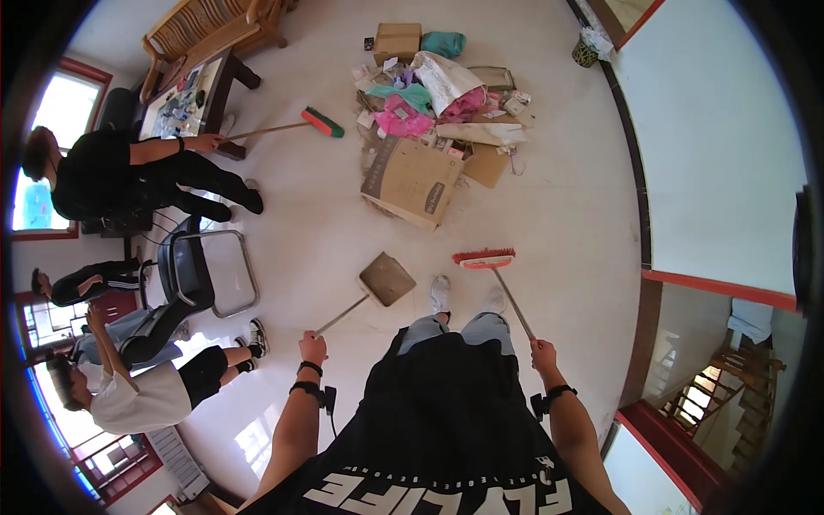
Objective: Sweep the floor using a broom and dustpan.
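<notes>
My left hand (313, 348) is closed round the handle of a long-handled dustpan (388, 280), whose scoop is over the floor left of my feet. In my right hand (543, 354) is the handle of a broom (485, 258) with a red and white head and red bristles. The broom head is ahead of my right foot. Beyond both tools lies a pile of rubbish, with a large brown cardboard box (414, 182) at its near side. Pink plastic bags (402, 118) and a silvery sheet (446, 81) lie farther back in it.
At the left a person in black holds another broom (323, 122) with red and green bristles. Other people are near a black chair (184, 266). A low table (193, 99) and a wooden bench (202, 34) stand far left. At the right are a wall and stairs (755, 395).
</notes>
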Demonstrator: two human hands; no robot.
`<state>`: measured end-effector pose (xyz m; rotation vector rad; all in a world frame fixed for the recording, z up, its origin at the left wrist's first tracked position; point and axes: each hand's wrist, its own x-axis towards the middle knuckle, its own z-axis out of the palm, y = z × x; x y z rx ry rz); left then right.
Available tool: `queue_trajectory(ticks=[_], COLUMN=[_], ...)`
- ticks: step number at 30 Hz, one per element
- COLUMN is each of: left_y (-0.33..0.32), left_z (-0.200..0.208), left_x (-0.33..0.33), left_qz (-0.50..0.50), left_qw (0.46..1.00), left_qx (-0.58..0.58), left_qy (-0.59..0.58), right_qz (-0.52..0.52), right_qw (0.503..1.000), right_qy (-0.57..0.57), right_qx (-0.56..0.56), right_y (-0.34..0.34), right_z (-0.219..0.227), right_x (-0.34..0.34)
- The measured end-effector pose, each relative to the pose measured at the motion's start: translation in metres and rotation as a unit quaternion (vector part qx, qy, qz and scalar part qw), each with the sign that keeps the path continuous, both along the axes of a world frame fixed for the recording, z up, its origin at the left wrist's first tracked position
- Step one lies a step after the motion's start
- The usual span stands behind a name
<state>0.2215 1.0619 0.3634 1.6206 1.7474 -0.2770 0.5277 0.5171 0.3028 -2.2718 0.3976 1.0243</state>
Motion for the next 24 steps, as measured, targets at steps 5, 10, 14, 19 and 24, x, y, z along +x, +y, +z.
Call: queue_trajectory(ticks=[5,10,14,19,24], left_y=[-0.052,-0.083,-0.097,-0.1,-0.103], left_z=[0.049,0.07,0.096,0.094,0.105], left_x=[-0.007,-0.011,-0.005,0.024,0.036], left_qz=[-0.014,0.038,0.033,0.0,-0.011], left_qw=[1.0,0.993,0.992,0.99,0.99], left_qx=[-0.016,-0.109,-0.122,-0.14,-0.14], left_qy=[0.018,-0.039,0.008,0.012,0.002], right_qz=[0.163,0.142,0.137,0.083,0.099], right_qw=[0.977,0.974,0.984,0.988,0.988], right_qy=[-0.111,-0.128,-0.103,0.06,0.042], right_qx=[-0.081,-0.117,-0.053,-0.112,-0.109], right_y=[0.006,-0.013,-0.067,-0.145,-0.102], right_z=[-0.036,-0.064,-0.066,-0.095,-0.111], right_x=[0.02,0.049,0.052,-0.008,-0.024])
